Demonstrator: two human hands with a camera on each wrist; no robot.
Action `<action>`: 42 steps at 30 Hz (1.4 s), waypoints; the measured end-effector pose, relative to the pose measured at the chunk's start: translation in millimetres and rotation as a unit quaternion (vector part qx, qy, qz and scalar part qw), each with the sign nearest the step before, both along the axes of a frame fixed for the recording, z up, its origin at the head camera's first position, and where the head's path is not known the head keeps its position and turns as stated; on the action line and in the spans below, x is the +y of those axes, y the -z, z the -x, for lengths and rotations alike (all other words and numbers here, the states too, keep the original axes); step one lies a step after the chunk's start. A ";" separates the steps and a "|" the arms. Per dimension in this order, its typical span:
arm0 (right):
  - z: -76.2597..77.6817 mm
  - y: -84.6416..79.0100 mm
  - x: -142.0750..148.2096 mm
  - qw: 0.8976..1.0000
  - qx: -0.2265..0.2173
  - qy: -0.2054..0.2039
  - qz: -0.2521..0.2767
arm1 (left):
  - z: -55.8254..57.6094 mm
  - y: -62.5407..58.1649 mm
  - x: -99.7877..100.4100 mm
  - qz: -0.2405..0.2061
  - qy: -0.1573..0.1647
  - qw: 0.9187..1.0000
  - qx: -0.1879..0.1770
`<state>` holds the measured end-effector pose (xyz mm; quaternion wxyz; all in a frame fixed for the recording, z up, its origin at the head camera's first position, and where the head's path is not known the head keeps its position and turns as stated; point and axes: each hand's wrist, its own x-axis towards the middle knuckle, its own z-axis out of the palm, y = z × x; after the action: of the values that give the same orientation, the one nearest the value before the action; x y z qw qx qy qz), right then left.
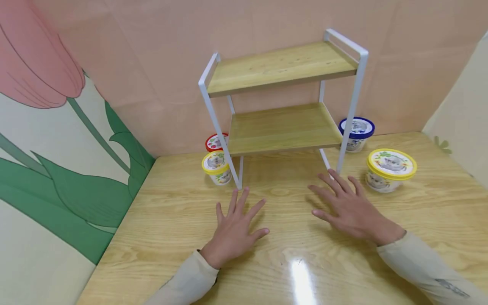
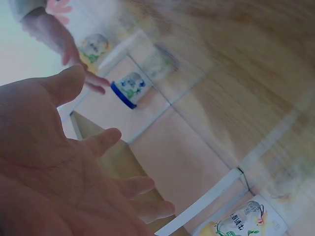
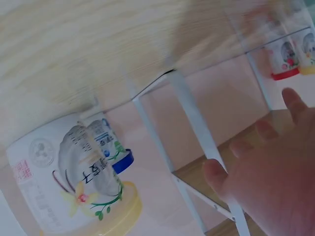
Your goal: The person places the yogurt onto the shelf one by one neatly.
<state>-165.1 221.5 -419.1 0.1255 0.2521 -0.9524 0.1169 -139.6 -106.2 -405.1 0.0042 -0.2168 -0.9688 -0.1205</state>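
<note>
My left hand (image 1: 233,235) is spread over the table before the shelf's left front leg, fingers straight and holding nothing. To the right, my right hand (image 1: 350,209) also has its fingers spread, close to the right front leg, with nothing in its grasp. Between and behind them stands a two-tier wooden shelf (image 1: 286,127) with a white metal frame; both boards are bare. Right of the shelf are a large yellow-lidded tub (image 1: 392,167) and a blue-lidded tub (image 1: 356,131) farther back. On its left are a small yellow-lidded tub (image 1: 217,167) and a partly hidden red-lidded tub (image 1: 214,143).
The shelf stands on a glossy wood-grain table (image 1: 160,254) that reflects a light near its front. A pink backdrop (image 1: 171,63) rises behind the shelf, and a panel with a painted tulip (image 1: 42,55) borders the table's left side.
</note>
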 end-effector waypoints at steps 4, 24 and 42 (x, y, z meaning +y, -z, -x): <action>4.3 -2.7 3.3 0.999 0.021 0.018 0.019 | -0.3 0.0 -0.2 -0.001 0.002 1.000 -0.003; 20.5 -11.2 33.2 0.976 0.139 0.121 0.117 | -0.7 -0.4 -0.3 -0.007 0.001 1.000 -0.012; 31.7 -14.9 83.8 0.955 0.091 0.244 0.143 | -0.6 -0.3 0.3 -0.008 0.003 1.000 -0.018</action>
<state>-196.8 305.3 -404.2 0.2712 0.0009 -0.9426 0.1946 -139.0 -105.9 -404.9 -0.0115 -0.2179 -0.9669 -0.1322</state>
